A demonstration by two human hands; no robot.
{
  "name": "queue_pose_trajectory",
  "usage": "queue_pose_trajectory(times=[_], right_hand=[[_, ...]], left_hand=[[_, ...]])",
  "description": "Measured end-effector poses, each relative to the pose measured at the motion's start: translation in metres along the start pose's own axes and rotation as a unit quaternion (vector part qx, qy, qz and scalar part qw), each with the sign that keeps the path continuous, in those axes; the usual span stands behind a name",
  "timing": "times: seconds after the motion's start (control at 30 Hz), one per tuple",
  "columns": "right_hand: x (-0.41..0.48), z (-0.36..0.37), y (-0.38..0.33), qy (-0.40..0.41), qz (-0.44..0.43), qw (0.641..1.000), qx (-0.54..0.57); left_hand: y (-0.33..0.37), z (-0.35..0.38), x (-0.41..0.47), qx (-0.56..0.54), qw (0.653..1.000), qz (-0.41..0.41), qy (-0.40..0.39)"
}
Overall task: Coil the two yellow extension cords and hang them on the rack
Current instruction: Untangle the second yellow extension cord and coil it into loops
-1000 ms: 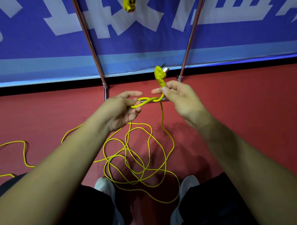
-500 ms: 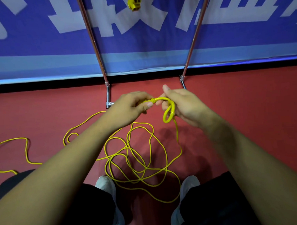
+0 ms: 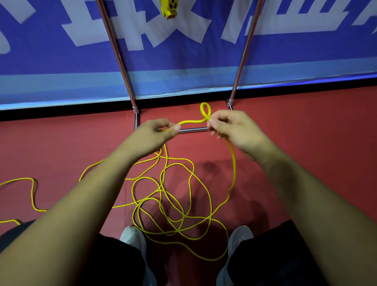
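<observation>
A thin yellow extension cord [image 3: 174, 199] lies in a loose tangle on the red floor between my feet, with a strand trailing off to the left. My left hand [image 3: 155, 134] pinches the cord between thumb and fingers. My right hand [image 3: 232, 128] pinches the same cord a short span to the right, where a small loop [image 3: 205, 110] stands up above its fingers. From the right hand the cord drops down to the tangle. A yellow socket end [image 3: 169, 5] hangs at the top between the rack's two metal legs [image 3: 118, 53].
The rack's chrome base bar [image 3: 192, 130] lies on the floor just behind my hands, and its right leg [image 3: 242, 55] rises against a blue banner wall. My two white shoes [image 3: 133, 236] stand at the tangle's near edge. Red floor spreads to both sides.
My hands have drawn apart, stretching a short length of cord between them. The small loop that hung below my right hand now stands above its fingers.
</observation>
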State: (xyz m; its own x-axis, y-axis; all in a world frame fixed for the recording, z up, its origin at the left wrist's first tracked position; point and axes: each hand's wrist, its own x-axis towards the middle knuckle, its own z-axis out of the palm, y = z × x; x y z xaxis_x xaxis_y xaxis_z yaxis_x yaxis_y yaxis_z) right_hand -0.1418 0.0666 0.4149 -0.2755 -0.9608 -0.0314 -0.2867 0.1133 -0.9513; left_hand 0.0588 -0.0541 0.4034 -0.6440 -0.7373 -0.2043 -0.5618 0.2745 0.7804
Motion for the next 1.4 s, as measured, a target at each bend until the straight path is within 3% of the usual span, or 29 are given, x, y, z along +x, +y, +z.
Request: queue_pose_trajectory(times=[0.13, 0.2, 0.33, 0.47, 0.7, 0.77, 0.87, 0.97, 1.03, 1.2, 1.3, 1.4], right_hand=[[0.004, -0.014, -0.001, 0.076, 0.041, 0.984, 0.158], [0.005, -0.02, 0.001, 0.111, 0.027, 0.987, 0.111], [0.002, -0.016, 0.01, 0.081, -0.009, 0.995, -0.06], [0.005, -0.015, 0.012, 0.082, 0.029, 0.993, -0.083], [-0.004, -0.007, 0.002, -0.041, -0.035, 0.99, -0.127], [0.0, -0.013, 0.004, -0.032, -0.044, 0.989, -0.135], [-0.001, -0.02, 0.0, -0.074, -0.03, 0.996, -0.042], [-0.003, -0.015, -0.007, -0.152, -0.051, 0.982, -0.097], [-0.001, -0.01, -0.007, -0.122, -0.056, 0.983, -0.124], [0.003, -0.015, -0.007, 0.025, -0.063, 0.994, -0.083], [0.004, -0.016, -0.009, 0.069, -0.094, 0.989, -0.086], [0.006, -0.014, -0.009, 0.108, -0.083, 0.99, -0.041]], left_hand=[[-0.003, -0.006, -0.002, 0.144, 0.988, 0.007, 0.051], [-0.003, -0.011, -0.001, 0.157, 0.984, -0.028, 0.076], [0.002, -0.006, -0.006, -0.02, 0.998, -0.044, -0.051], [0.014, 0.003, -0.014, -0.138, 0.983, 0.007, -0.12], [0.004, 0.0, -0.009, -0.19, 0.975, -0.016, -0.109], [0.007, -0.002, -0.012, -0.166, 0.98, -0.008, -0.112], [0.012, -0.003, -0.02, -0.075, 0.987, 0.026, -0.141], [0.009, 0.002, -0.015, 0.057, 0.996, 0.026, -0.056], [0.006, 0.007, -0.012, 0.087, 0.995, 0.017, -0.052], [0.008, 0.008, -0.018, -0.116, 0.963, 0.008, -0.243], [0.013, 0.01, -0.024, -0.214, 0.936, 0.057, -0.275], [0.014, 0.016, -0.029, -0.338, 0.89, 0.047, -0.304]])
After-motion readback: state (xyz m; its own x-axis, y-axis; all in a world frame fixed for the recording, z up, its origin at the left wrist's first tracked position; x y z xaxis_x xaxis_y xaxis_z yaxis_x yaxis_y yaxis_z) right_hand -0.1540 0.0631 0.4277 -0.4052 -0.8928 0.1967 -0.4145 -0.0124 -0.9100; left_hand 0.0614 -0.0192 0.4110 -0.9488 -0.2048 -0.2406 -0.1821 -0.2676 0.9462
